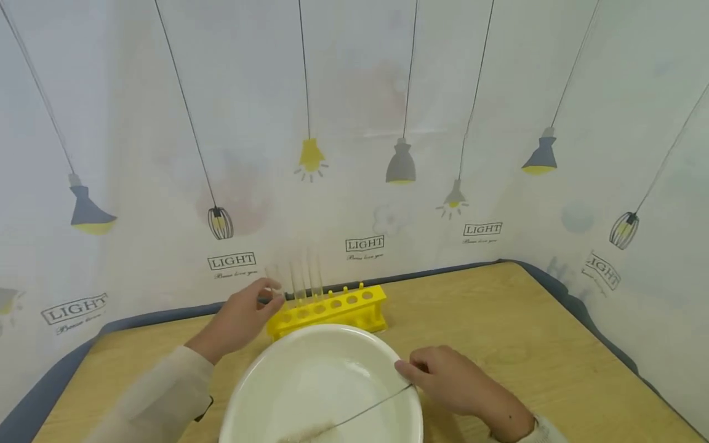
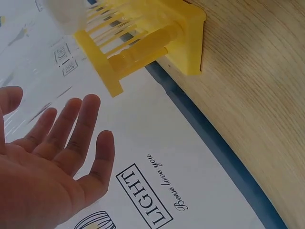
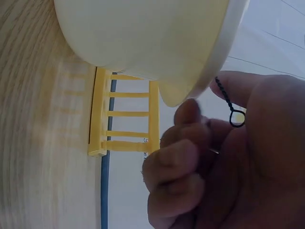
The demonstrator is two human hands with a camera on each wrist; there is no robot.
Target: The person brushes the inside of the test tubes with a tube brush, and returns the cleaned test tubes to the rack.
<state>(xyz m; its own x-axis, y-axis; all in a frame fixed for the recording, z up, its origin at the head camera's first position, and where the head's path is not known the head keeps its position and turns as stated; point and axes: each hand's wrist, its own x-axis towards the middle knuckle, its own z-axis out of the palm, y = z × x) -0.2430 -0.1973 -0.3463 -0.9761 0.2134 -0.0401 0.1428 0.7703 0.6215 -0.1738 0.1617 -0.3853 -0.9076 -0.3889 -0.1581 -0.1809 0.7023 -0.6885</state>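
Note:
My right hand (image 1: 451,378) pinches the thin wire handle of a test tube brush (image 1: 310,432), whose pale bristles lie inside a white basin (image 1: 244,394). In the right wrist view, the twisted wire ends in a small loop (image 3: 237,118) against my palm, beside the basin's rim. At the left end of a yellow test tube rack (image 1: 332,306), my left hand (image 1: 240,320) is raised with thumb and fingers apart. Several clear test tubes (image 1: 314,277) stand in the rack's left half. The left wrist view shows loosely spread fingers (image 2: 88,112) holding nothing, close to the rack.
A wood-grain table (image 1: 498,326) carries the basin and the rack, which stands just behind the basin. Dark blue edging (image 1: 177,314) runs along the table's back, against a pale wall (image 1: 354,203) printed with hanging lamps.

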